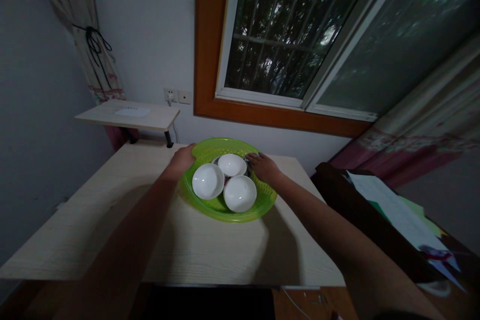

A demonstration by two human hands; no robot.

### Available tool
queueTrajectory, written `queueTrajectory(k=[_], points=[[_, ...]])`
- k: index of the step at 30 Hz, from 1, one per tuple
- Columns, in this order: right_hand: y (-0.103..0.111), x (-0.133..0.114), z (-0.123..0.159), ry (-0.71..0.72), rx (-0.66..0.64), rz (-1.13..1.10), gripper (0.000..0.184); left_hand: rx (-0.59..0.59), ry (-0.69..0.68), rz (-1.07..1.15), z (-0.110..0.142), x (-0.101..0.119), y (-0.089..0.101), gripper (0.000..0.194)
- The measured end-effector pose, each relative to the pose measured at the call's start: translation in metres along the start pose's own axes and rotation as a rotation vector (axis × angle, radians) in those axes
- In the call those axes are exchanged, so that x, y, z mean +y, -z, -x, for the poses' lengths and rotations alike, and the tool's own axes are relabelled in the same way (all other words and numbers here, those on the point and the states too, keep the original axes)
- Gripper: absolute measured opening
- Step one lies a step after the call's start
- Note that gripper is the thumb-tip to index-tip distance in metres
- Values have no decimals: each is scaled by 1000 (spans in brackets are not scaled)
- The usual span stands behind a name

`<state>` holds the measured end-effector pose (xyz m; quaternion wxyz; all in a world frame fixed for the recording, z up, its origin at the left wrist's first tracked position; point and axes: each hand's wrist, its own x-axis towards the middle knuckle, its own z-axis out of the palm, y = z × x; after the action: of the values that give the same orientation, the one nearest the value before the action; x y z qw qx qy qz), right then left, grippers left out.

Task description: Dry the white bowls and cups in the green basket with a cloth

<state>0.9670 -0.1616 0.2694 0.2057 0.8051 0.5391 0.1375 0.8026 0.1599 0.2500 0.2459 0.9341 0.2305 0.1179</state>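
A round green plastic basket [232, 217] stands on the wooden table. Inside it, three white bowls sit close together: one at the left [208, 181], another at the back [232, 165], and a third at the front [240, 194]. Something with a reddish pattern shows partly between them. My left hand [183, 159] is closed on the basket's left rim. Over the right side of the basket reaches my right hand [261, 166], its fingers at a small grey and dark thing [248, 160] beside the back bowl. That thing is mostly covered, and its kind cannot be made out.
A small raised shelf [150, 116] with a paper on it stands at the table's [210, 255] back left. Behind are wall sockets [177, 96] and a barred window. To the right, papers [390, 205] lie on a dark piece of furniture.
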Motion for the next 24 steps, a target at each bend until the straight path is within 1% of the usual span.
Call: queueTrajectory(k=[2,4,6,8,9,10,12,13,16,19,21,24], points=[[4,-1,5,-13,-48,-17,45,5,5,-4,1,1,0,64],[13,-4,13,-38,-160,-70,43,5,7,-3,3,3,1,64],[23,-9,22,-59,-286,-116,40,5,9,11,5,4,2,62],[36,-15,32,-73,-361,-131,36,6,11,25,7,6,3,60],[44,-17,37,-78,-391,-140,37,5,15,27,7,6,3,59],[52,-20,41,-81,-429,-155,42,4,18,26,8,7,3,58],[69,-26,50,-112,-560,-246,56,8,16,25,9,8,4,58],[77,-28,54,-133,-629,-296,60,12,12,29,10,9,4,58],[102,-35,62,-112,-674,-400,64,17,10,40,12,10,5,58],[118,-42,65,-61,-691,-501,71,11,11,41,13,11,5,55],[124,-47,65,-8,-693,-582,74,12,2,45,14,11,5,53],[126,-57,61,100,-696,-725,76,20,10,29,14,12,5,55]])
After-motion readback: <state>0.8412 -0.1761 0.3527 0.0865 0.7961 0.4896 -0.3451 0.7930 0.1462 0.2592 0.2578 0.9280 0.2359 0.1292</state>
